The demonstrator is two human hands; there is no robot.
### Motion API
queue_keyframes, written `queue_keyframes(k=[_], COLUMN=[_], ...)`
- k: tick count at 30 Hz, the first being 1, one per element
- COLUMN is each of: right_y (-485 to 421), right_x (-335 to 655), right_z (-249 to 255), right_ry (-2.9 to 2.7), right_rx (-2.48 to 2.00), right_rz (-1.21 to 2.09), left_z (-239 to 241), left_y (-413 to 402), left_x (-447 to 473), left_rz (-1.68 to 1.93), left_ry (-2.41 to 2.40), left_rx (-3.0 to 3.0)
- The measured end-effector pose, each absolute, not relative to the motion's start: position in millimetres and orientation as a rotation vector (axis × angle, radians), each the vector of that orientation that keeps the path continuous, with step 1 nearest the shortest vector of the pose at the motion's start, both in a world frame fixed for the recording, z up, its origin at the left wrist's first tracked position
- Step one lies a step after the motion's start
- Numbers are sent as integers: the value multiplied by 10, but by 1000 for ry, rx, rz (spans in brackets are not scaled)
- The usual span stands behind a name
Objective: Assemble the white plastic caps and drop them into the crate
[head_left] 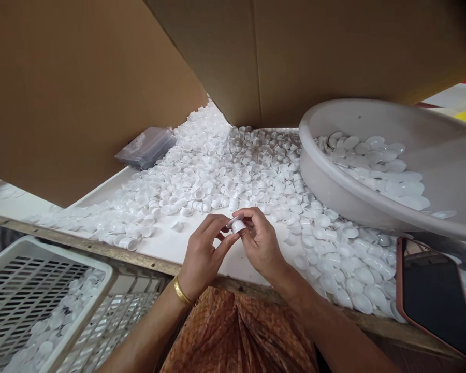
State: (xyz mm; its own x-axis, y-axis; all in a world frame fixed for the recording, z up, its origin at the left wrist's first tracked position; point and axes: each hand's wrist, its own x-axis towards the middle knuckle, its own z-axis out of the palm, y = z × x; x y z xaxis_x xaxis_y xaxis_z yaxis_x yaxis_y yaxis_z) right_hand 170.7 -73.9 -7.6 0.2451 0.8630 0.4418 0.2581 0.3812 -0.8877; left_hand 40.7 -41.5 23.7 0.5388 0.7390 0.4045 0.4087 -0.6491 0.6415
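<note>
My left hand point(204, 252) and my right hand point(262, 242) meet over the table's front part, fingertips pinched. Between them is a small white plastic cup point(238, 226), with a thin white disc point(233, 220) against its upper end. Fingers of both hands touch these two pieces and hide part of them; whether the disc is fixed to the cup I cannot tell. Behind my hands spreads a heap of small white cups point(217, 171). To the right of my right hand lie many loose white discs point(357, 274).
A large grey basin point(326, 191) holding white discs stands at the right, with a phone point(435, 295) near the front edge. Clear plastic bags point(147, 146) lie left of the heap. Cardboard walls point(81, 93) rise behind. A slatted crate point(101, 274) sits below at left.
</note>
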Motion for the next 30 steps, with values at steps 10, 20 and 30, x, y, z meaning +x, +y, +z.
queue_keyframes(k=[10,20,30], right_y=[-792,-737,-692], right_x=[1719,1771,1748], right_z=[-54,-4,-122], right_ry=[-1268,-1002,-906], right_rx=[-1161,-1032,-1084], right_rz=[654,1034,1118], left_z=[198,247,127], left_y=[-408,-463,-533], left_x=[362,459,550], left_rz=[893,842,877], left_ry=[796,881,1061], left_rx=[2521,2402,2374])
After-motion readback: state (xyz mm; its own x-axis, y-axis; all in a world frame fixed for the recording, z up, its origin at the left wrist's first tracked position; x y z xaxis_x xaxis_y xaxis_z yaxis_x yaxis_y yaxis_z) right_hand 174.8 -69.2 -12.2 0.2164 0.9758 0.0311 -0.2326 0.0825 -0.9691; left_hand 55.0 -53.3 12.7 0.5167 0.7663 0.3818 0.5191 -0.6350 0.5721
